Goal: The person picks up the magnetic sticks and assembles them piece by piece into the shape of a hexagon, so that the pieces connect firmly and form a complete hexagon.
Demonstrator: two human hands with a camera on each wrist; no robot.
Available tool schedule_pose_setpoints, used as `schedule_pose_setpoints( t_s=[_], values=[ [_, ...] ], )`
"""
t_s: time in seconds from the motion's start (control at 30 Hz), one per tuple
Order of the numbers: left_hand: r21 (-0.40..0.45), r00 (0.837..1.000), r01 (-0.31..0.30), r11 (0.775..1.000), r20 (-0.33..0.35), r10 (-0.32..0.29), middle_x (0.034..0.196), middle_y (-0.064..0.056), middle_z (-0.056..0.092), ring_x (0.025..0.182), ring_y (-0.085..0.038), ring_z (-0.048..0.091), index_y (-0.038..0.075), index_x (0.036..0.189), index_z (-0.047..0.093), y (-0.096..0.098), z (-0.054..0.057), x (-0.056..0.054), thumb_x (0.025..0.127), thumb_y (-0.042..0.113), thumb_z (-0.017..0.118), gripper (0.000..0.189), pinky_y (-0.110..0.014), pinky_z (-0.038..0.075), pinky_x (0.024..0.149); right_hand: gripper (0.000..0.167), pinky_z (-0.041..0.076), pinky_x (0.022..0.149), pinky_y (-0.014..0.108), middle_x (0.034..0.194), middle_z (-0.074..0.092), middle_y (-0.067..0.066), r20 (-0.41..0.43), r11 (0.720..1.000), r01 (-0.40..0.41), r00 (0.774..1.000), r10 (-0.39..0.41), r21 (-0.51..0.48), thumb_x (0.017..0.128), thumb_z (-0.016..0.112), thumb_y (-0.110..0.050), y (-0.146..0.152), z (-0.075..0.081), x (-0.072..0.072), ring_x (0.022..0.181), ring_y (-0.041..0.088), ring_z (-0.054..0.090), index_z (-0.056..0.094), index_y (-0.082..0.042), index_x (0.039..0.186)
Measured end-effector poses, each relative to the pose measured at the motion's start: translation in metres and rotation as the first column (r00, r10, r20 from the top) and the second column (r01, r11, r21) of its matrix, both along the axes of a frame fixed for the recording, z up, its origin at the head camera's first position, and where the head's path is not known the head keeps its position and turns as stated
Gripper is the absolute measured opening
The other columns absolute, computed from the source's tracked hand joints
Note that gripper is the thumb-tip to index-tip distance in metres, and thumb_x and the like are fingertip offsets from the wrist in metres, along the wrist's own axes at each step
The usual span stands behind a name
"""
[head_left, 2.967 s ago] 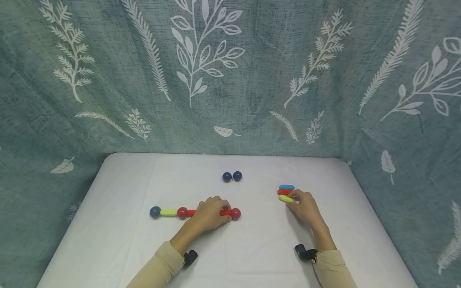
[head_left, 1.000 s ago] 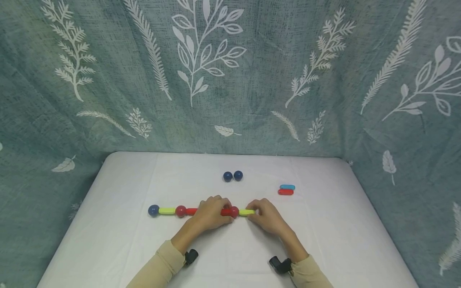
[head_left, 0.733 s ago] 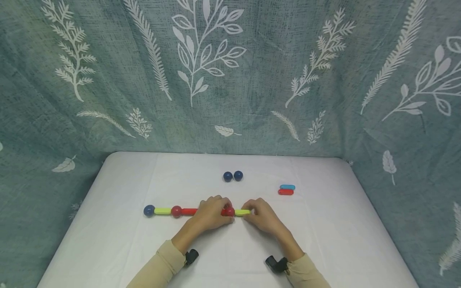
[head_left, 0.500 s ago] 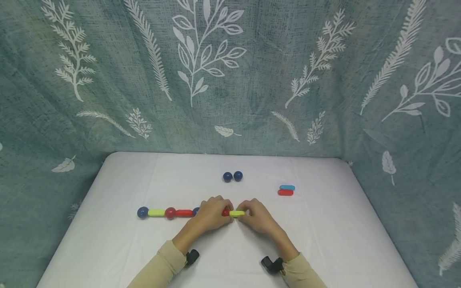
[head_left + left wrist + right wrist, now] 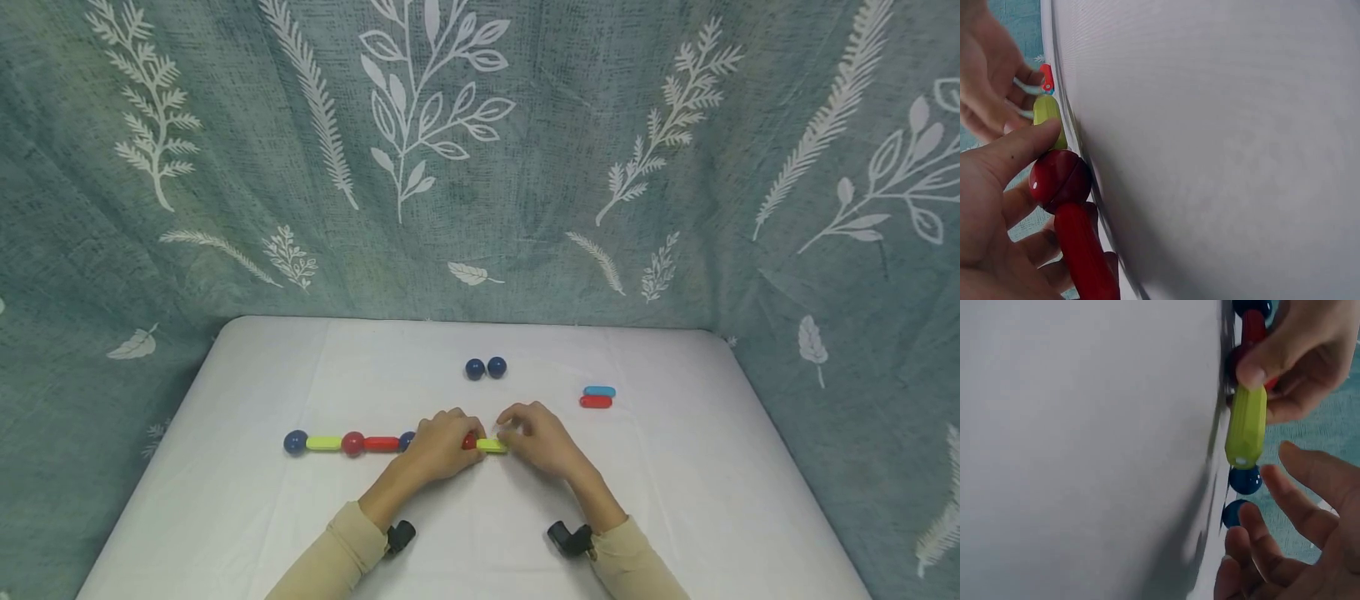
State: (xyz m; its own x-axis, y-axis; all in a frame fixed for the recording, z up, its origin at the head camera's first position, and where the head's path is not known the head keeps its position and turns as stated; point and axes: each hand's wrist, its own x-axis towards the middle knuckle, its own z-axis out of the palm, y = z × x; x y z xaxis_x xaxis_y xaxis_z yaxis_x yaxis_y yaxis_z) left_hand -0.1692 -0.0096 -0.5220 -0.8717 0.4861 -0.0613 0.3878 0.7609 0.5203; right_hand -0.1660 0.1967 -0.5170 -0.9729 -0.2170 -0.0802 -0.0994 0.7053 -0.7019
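A straight chain of magnetic building sticks and balls (image 5: 325,444) lies on the white table, with blue and red balls between yellow-green and red sticks. My left hand (image 5: 444,446) grips its right part near a red ball (image 5: 1060,180) and hides some pieces in the head view. The left thumb presses at the joint of that ball and the end yellow-green stick (image 5: 1245,428). My right hand (image 5: 542,437) is just off this stick's free end, its fingers parted and loosely bent, holding nothing.
Two loose blue balls (image 5: 486,367) sit farther back on the table (image 5: 360,358). To the right, a blue stick (image 5: 599,391) and a red stick (image 5: 596,402) lie side by side. A patterned green cloth (image 5: 525,208) hangs behind the table.
My right hand brought the yellow-green stick from the right-hand pile to the chain's red end ball, then let go. The chain has shifted left through my left hand.
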Motion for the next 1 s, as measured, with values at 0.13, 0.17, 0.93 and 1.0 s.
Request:
schedule_pose_setpoints(
  t_s=[0.13,0.17,0.93,1.0],
  values=[
    [0.0,1.0,0.003,1.0,0.003,-0.003,0.095,0.004,0.06,0.087,-0.016,0.053,0.021,0.103,0.072,-0.002,0.001,0.0,0.087,0.033,0.079,0.021,-0.042,0.043,0.077,0.021,0.049,0.071,0.037,0.102,0.061,0.005,-0.054,0.997,0.079,0.995,-0.078,0.003,0.092,0.073,-0.022,0.001,0.004,-0.023,0.083,0.019,0.055,0.071,-0.015,0.112],
    [0.0,1.0,0.004,1.0,0.004,-0.004,0.095,0.004,0.06,0.087,-0.016,0.053,0.021,0.103,0.072,-0.002,0.001,0.0,0.087,0.033,0.079,0.021,-0.042,0.043,0.077,0.023,0.049,0.073,0.038,0.103,0.062,0.007,-0.072,0.996,0.09,0.993,-0.089,0.004,0.092,0.073,-0.022,0.001,0.005,-0.03,0.085,0.02,0.056,0.07,-0.013,0.113],
    [0.001,1.0,0.011,1.0,-0.002,-0.011,0.099,0.003,0.062,0.09,-0.017,0.055,0.022,0.103,0.072,-0.001,0.0,0.001,0.087,0.034,0.079,0.021,-0.04,0.042,0.075,0.041,0.047,0.082,0.045,0.109,0.058,0.017,-0.041,0.979,0.198,0.98,-0.196,0.055,0.092,0.072,-0.026,-0.017,-0.008,-0.093,0.097,0.031,0.055,0.063,-0.002,0.124],
    [-0.004,1.0,0.013,1.0,-0.004,-0.013,0.099,0.003,0.062,0.091,-0.017,0.055,0.022,0.104,0.072,-0.002,0.0,0.001,0.087,0.034,0.078,0.021,-0.04,0.042,0.075,0.041,0.047,0.082,0.045,0.108,0.058,0.017,-0.044,0.98,0.195,0.98,-0.193,0.048,0.091,0.073,-0.026,-0.016,-0.006,-0.089,0.097,0.031,0.055,0.064,-0.003,0.124]
  ],
)
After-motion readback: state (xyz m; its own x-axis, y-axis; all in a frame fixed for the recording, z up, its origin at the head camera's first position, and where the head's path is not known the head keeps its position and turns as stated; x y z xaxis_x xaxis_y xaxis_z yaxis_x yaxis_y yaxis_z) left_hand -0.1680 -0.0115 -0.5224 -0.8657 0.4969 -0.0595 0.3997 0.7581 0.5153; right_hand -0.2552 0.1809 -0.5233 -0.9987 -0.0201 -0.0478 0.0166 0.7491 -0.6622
